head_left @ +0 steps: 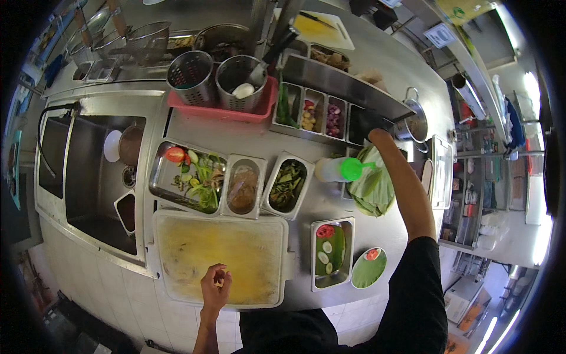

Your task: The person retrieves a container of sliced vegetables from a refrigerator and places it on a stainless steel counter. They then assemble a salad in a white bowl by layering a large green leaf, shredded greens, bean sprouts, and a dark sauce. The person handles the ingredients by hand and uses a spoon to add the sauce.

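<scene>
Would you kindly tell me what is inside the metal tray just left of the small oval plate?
The tray holds red tomato slices and pale cucumber slices with a green leaf. Anything beneath the leaf is covered, so it cannot be seen.

Lettering: none legible. A white-and-blue placard (440, 36) beside the upper-right shelving (469, 44) bears markings, too small and blurred to read.

Steel sink (88, 194), white round dish (112, 146) inside. Perforated steel canisters (191, 78), two, upright in red tray (218, 113). Wire strainer (148, 41), behind. White cutting board (342, 36), knife (318, 19) on it.
</scene>
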Demonstrator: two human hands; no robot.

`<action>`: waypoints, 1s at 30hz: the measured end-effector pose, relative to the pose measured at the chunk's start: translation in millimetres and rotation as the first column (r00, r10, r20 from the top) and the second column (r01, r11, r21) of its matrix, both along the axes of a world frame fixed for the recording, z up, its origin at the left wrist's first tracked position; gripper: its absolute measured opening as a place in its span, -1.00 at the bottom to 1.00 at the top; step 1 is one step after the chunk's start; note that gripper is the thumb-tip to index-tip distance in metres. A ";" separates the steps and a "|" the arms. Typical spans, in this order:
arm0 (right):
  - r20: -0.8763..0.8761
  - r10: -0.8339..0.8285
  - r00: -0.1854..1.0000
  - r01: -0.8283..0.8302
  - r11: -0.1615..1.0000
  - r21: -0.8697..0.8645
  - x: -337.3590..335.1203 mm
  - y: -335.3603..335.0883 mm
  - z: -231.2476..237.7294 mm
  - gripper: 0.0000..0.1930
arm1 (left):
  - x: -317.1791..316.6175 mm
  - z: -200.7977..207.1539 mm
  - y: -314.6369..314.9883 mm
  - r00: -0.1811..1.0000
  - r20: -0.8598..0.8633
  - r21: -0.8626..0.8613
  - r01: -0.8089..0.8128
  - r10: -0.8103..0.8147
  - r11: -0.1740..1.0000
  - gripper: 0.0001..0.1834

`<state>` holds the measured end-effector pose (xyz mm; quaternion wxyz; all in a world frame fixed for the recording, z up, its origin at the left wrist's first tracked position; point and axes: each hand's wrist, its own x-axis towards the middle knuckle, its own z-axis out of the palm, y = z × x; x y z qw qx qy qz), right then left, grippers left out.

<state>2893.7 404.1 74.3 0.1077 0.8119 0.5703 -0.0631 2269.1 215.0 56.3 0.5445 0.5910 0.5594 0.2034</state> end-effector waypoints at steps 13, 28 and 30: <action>-0.447 0.121 0.886 -0.001 0.966 0.259 -88.5 -36.0 101.7 -0.61 | 26.3 13.6 25.2 0.871 0.470 -0.238 -0.029 0.141 0.971 -0.59; -0.639 0.250 0.728 -0.027 0.941 0.337 -252.1 96.9 110.9 -0.39 | -8.7 10.2 34.2 0.750 0.352 -0.530 -0.333 0.560 0.780 -0.75; -0.400 0.437 0.806 -0.213 0.843 0.494 -238.5 140.7 43.5 -0.46 | -44.5 -8.1 25.3 0.797 0.311 -0.522 -0.312 0.518 0.794 -0.78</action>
